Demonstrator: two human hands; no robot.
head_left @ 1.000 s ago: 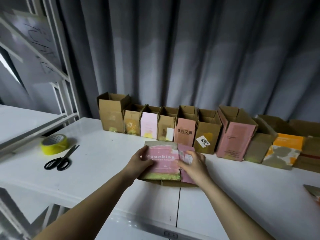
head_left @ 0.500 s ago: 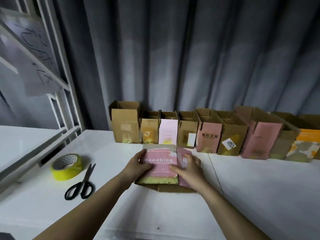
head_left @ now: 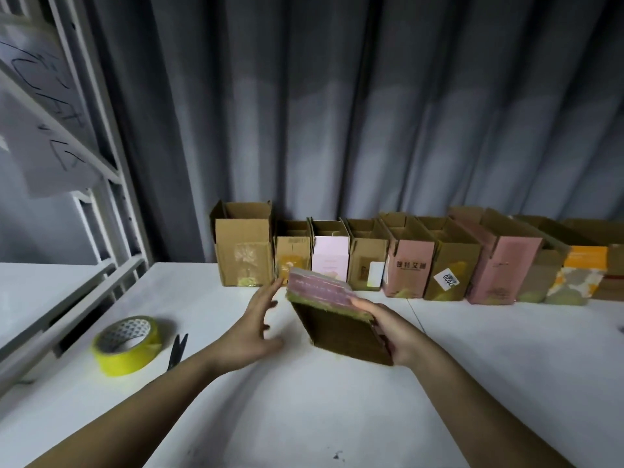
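Observation:
A small cardboard box [head_left: 341, 329] with a pink printed face and yellow tape along its edge is tilted up off the white table [head_left: 337, 410]. My right hand [head_left: 395, 329] grips its right side, thumb over the pink face. My left hand [head_left: 256, 325] hovers just left of the box with fingers straight and spread, not touching it.
A row of several open cardboard boxes [head_left: 398, 258] stands along the grey curtain at the back. A yellow tape roll [head_left: 126, 344] and black scissors [head_left: 177, 349] lie at the left. A white metal shelf frame [head_left: 101, 211] rises at far left.
The box has been lifted from flat on the table and tipped up in my right hand. My left hand has let go and opened. The camera view has shifted left and closer.

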